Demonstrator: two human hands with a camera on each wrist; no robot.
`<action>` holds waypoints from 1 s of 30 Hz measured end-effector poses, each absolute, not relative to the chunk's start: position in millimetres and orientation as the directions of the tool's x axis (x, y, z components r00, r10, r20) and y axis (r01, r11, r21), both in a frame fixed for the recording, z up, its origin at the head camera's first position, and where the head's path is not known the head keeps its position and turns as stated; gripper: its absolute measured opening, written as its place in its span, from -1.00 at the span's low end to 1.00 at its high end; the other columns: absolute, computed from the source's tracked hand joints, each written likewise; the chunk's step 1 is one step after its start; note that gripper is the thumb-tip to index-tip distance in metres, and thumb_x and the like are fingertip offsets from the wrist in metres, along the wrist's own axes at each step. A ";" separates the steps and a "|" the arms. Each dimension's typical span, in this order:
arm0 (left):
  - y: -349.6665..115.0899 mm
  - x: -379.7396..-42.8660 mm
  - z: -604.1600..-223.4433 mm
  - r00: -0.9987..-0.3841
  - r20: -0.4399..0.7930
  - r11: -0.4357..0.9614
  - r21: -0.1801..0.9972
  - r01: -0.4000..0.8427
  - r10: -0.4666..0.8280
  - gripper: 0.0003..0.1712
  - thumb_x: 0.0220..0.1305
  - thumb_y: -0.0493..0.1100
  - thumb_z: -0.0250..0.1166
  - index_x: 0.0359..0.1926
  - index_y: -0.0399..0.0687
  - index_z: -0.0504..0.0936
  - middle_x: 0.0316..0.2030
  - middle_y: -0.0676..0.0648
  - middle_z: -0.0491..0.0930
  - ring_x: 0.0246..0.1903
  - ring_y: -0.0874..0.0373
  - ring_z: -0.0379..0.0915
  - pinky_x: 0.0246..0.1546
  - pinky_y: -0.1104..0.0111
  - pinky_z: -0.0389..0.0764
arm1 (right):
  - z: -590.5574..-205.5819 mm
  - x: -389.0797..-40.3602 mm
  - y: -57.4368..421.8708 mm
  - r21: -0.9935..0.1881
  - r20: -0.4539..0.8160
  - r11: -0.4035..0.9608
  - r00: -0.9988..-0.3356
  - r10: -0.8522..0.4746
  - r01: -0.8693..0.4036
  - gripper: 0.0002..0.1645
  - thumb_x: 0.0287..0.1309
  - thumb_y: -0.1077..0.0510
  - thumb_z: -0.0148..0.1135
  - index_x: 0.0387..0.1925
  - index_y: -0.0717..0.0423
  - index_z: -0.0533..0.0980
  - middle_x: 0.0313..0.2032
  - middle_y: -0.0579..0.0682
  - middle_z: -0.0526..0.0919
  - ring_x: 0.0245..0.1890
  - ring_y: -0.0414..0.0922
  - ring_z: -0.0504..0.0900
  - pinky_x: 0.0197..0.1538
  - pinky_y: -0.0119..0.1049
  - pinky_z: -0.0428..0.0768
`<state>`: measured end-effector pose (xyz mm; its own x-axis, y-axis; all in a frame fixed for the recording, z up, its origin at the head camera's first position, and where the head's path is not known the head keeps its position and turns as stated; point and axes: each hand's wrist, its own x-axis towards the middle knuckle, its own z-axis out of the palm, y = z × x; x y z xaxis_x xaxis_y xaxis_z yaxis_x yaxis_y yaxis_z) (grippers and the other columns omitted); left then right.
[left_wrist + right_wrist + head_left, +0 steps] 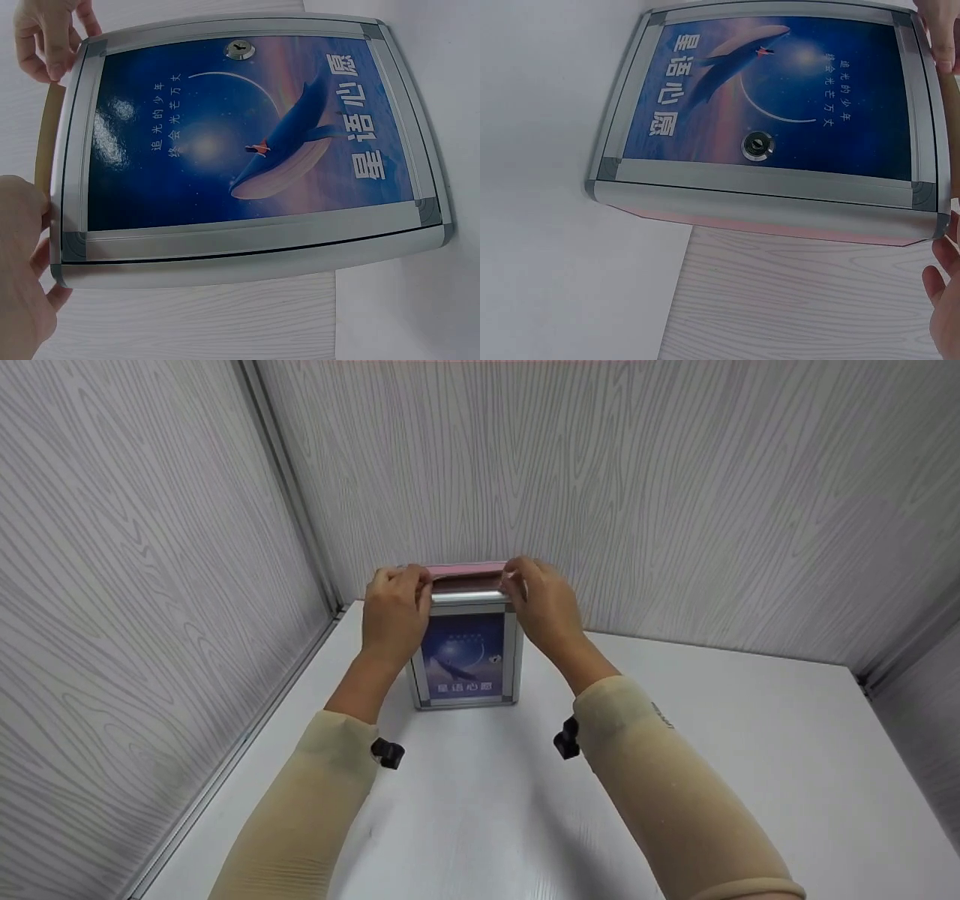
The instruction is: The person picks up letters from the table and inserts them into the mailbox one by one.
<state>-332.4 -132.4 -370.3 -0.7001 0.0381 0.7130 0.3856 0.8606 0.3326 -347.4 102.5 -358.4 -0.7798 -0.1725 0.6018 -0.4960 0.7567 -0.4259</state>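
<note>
A lockable box [463, 656] with a silver frame and pink sides stands upright on the white table. Its front panel [225, 135] shows a blue whale picture with white Chinese characters, and a round keyhole lock [757, 145] sits near one edge. Along the box's top runs a thin strip of brown paper [49, 139]; most of it is hidden. My left hand [394, 607] pinches the paper's left end at the box's top left corner. At the top right corner, the fingers of my right hand [546, 600] pinch its other end.
The white table [712, 735] reaches out in front of the box and to its right. Close behind stands a wood-grain panel wall [600, 472], with another wall [150, 585] on the left. Both forearms wear beige sleeves [675, 780] with small black wrist cameras [568, 737].
</note>
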 end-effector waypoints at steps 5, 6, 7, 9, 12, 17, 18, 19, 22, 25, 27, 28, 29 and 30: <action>-133.9 -332.0 -370.0 -0.703 0.709 0.858 0.330 0.393 0.049 -0.85 0.61 -0.16 0.28 0.02 -0.13 0.70 -0.06 -0.17 0.79 0.07 -0.14 0.62 0.16 -0.06 0.60 | -357.9 -347.0 101.5 -0.440 0.607 0.750 -0.779 -0.158 -0.495 -0.71 0.65 0.02 0.18 0.22 -0.02 0.61 -0.04 0.04 0.79 -0.12 -0.02 0.68 -0.04 -0.05 0.70; -134.0 -332.0 -370.3 -0.704 0.709 0.858 0.330 0.393 0.049 -0.85 0.61 -0.16 0.28 0.02 -0.12 0.70 -0.06 -0.16 0.79 0.07 -0.14 0.62 0.16 -0.06 0.60 | -358.4 -346.9 101.6 -0.439 0.608 0.750 -0.778 -0.157 -0.495 -0.71 0.64 0.02 0.18 0.23 -0.03 0.61 -0.04 0.04 0.79 -0.12 -0.02 0.68 -0.04 -0.06 0.70; -133.8 -331.9 -370.2 -0.702 0.710 0.859 0.329 0.393 0.049 -0.85 0.61 -0.16 0.28 0.02 -0.12 0.70 -0.05 -0.15 0.80 0.08 -0.14 0.62 0.15 -0.06 0.60 | -359.0 -346.7 101.7 -0.436 0.609 0.750 -0.777 -0.162 -0.498 -0.71 0.64 0.02 0.18 0.23 -0.04 0.61 -0.05 0.04 0.79 -0.12 -0.02 0.68 -0.05 -0.06 0.70; -133.6 -332.6 -370.7 -0.701 0.712 0.860 0.328 0.391 0.047 -0.85 0.61 -0.16 0.28 0.02 -0.11 0.70 -0.06 -0.13 0.81 0.08 -0.14 0.62 0.15 -0.06 0.59 | -360.4 -345.9 102.4 -0.431 0.612 0.747 -0.772 -0.171 -0.507 -0.71 0.64 0.04 0.18 0.22 -0.04 0.63 -0.07 0.04 0.77 -0.12 -0.01 0.66 -0.05 -0.07 0.69; -132.9 -333.4 -371.7 -0.695 0.717 0.868 0.316 0.383 0.046 -0.84 0.62 -0.14 0.27 0.01 -0.11 0.70 -0.06 -0.12 0.83 0.10 -0.14 0.62 0.16 -0.05 0.59 | -363.8 -344.1 104.1 -0.426 0.608 0.741 -0.771 -0.190 -0.518 -0.72 0.65 0.04 0.16 0.18 -0.03 0.67 -0.07 0.04 0.73 -0.09 0.00 0.64 -0.03 -0.08 0.69; -132.1 -333.8 -374.2 -0.703 0.710 0.880 0.300 0.367 0.052 -0.77 0.68 -0.08 0.19 0.05 -0.10 0.69 0.00 -0.11 0.84 0.16 -0.15 0.61 0.23 -0.07 0.58 | -370.5 -344.5 107.9 -0.451 0.544 0.737 -0.810 -0.221 -0.504 -0.63 0.67 -0.01 0.12 0.33 -0.09 0.62 0.22 0.04 0.63 0.20 0.01 0.63 0.26 -0.05 0.68; -132.1 -333.8 -374.6 -0.711 0.702 0.881 0.303 0.364 0.052 -0.74 0.69 -0.06 0.16 0.08 -0.09 0.68 0.04 -0.11 0.83 0.18 -0.15 0.59 0.25 -0.07 0.56 | -371.1 -344.9 108.6 -0.460 0.522 0.736 -0.822 -0.228 -0.496 -0.59 0.67 -0.02 0.13 0.38 -0.10 0.59 0.31 0.04 0.58 0.29 0.03 0.60 0.35 -0.02 0.65; -132.1 -333.8 -375.0 -0.721 0.691 0.880 0.309 0.360 0.052 -0.72 0.70 -0.03 0.15 0.12 -0.08 0.68 0.10 -0.11 0.81 0.22 -0.15 0.57 0.29 -0.07 0.54 | -371.7 -345.4 109.4 -0.467 0.499 0.737 -0.834 -0.235 -0.488 -0.55 0.67 -0.03 0.12 0.44 -0.12 0.55 0.38 0.05 0.53 0.36 0.05 0.56 0.42 0.01 0.60; -132.1 -334.1 -375.4 -0.766 0.641 0.885 0.325 0.333 0.053 -0.61 0.72 0.05 0.08 0.24 -0.05 0.64 0.32 -0.12 0.68 0.34 -0.17 0.46 0.41 -0.08 0.44 | -372.4 -347.3 112.3 -0.484 0.429 0.751 -0.869 -0.245 -0.450 -0.44 0.67 -0.09 0.10 0.57 -0.19 0.41 0.54 0.06 0.38 0.54 0.12 0.40 0.58 0.14 0.44; -131.9 -335.7 -375.3 -0.817 0.574 0.892 0.341 0.297 0.053 -0.53 0.72 0.13 0.02 0.35 0.00 0.60 0.50 -0.12 0.49 0.46 -0.20 0.32 0.51 -0.11 0.34 | -372.3 -349.0 116.6 -0.489 0.378 0.764 -0.892 -0.249 -0.421 -0.36 0.68 -0.16 0.06 0.64 -0.25 0.30 0.62 0.05 0.27 0.65 0.16 0.26 0.65 0.22 0.30; -132.1 -336.4 -374.3 -0.844 0.534 0.894 0.353 0.277 0.051 -0.49 0.73 0.16 -0.01 0.39 0.03 0.58 0.56 -0.13 0.41 0.50 -0.21 0.26 0.54 -0.13 0.29 | -371.2 -348.9 120.4 -0.492 0.359 0.767 -0.899 -0.252 -0.412 -0.33 0.68 -0.18 0.05 0.67 -0.24 0.25 0.64 0.06 0.23 0.68 0.17 0.21 0.67 0.25 0.25; -132.2 -336.9 -373.7 -0.854 0.517 0.895 0.357 0.268 0.050 -0.48 0.73 0.17 -0.02 0.41 0.05 0.57 0.58 -0.13 0.38 0.52 -0.22 0.23 0.54 -0.14 0.27 | -370.3 -348.7 122.6 -0.496 0.351 0.766 -0.901 -0.253 -0.409 -0.31 0.68 -0.19 0.05 0.68 -0.23 0.24 0.65 0.07 0.21 0.68 0.18 0.19 0.68 0.26 0.23; -132.3 -337.5 -372.9 -0.862 0.504 0.895 0.362 0.262 0.048 -0.48 0.73 0.17 -0.03 0.41 0.06 0.56 0.59 -0.13 0.36 0.53 -0.22 0.21 0.55 -0.14 0.26 | -369.0 -348.4 124.8 -0.497 0.346 0.766 -0.903 -0.255 -0.407 -0.30 0.67 -0.19 0.05 0.68 -0.23 0.23 0.66 0.08 0.20 0.68 0.19 0.19 0.68 0.27 0.23; -132.2 -338.3 -372.1 -0.868 0.494 0.895 0.364 0.257 0.049 -0.48 0.73 0.18 -0.04 0.42 0.06 0.56 0.60 -0.13 0.34 0.54 -0.22 0.20 0.56 -0.15 0.25 | -367.2 -348.0 127.4 -0.500 0.341 0.767 -0.905 -0.254 -0.403 -0.30 0.67 -0.19 0.05 0.68 -0.23 0.22 0.66 0.09 0.18 0.68 0.20 0.19 0.67 0.28 0.22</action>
